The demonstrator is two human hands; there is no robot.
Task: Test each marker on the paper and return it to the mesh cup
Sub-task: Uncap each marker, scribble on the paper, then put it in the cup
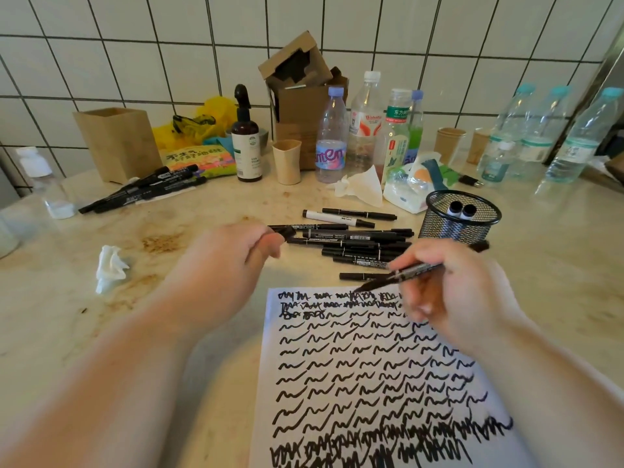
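Right hand: the right hand has its grip pinched round an uncapped black marker, writing-style, tip angled down to the far edge of the paper — right where the last bit of white is left.
Left hand: the left hand hovers over the bare desk just left of the sheet, grip closed on a small black piece, the marker cap by the look of it, kept ready so the pen can be shut straight after the stroke.
Paper: nearly full! Rows of black squiggles run from the near edge to the far one; only scraps of room remain along the top rows.
Marker pile: the loose markers lie in a heap just beyond the sheet, between both hands, an easy reach for the next pick.
Mesh cup: the black mesh cup stands far right of the pile, two markers upright in it, mouth open and unblocked.
Second bunch: more black markers lie far left by a brown box, well apart from the action.
Room to move: the desk is open between pile and cup; bottles and tissues crowd the far side only.
Watch for: the heel of the writing hand rests over fresh ink, so I'd judge smearing possible.
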